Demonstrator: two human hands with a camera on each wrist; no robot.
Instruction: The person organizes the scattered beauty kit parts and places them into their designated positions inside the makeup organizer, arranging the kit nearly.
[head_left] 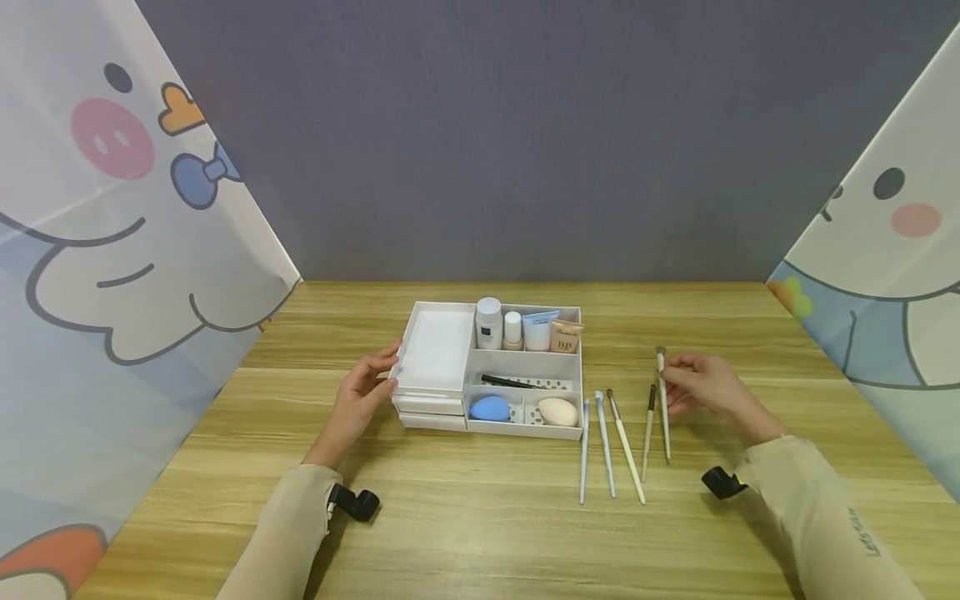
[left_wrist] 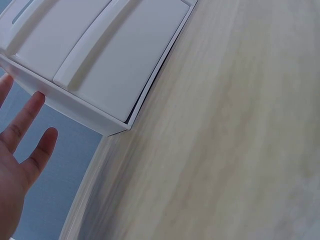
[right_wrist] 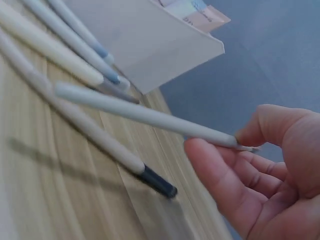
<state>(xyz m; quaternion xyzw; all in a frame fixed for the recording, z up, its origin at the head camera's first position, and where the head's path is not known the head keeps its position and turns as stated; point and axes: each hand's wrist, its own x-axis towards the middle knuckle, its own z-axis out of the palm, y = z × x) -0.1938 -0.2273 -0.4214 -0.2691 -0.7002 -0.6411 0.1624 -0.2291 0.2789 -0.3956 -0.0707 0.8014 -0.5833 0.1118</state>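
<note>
My right hand [head_left: 705, 385] pinches a pale-handled makeup brush [head_left: 664, 417] near its bristle end, between thumb and index finger. In the right wrist view the handle [right_wrist: 145, 116] is raised off the table and casts a shadow. Beside it lies a dark-tipped brush [head_left: 649, 433]. Further left are a cream-handled brush [head_left: 628, 454] and two bluish-white brushes [head_left: 606, 450]. On the left, my left hand [head_left: 360, 396] is at the side of a white cosmetics organizer [head_left: 438, 346]. Its fingers [left_wrist: 34, 102] are spread and fairly straight at the organizer's side wall.
The organizer holds a white bottle [head_left: 489, 325], a smaller bottle [head_left: 512, 330], a blue-white tube [head_left: 538, 332], a BB tube [head_left: 566, 336], a black pencil-like item [head_left: 510, 382], a blue sponge [head_left: 490, 408] and a cream sponge [head_left: 558, 412]. A grey partition [head_left: 525, 142] stands behind the wooden table [head_left: 480, 517].
</note>
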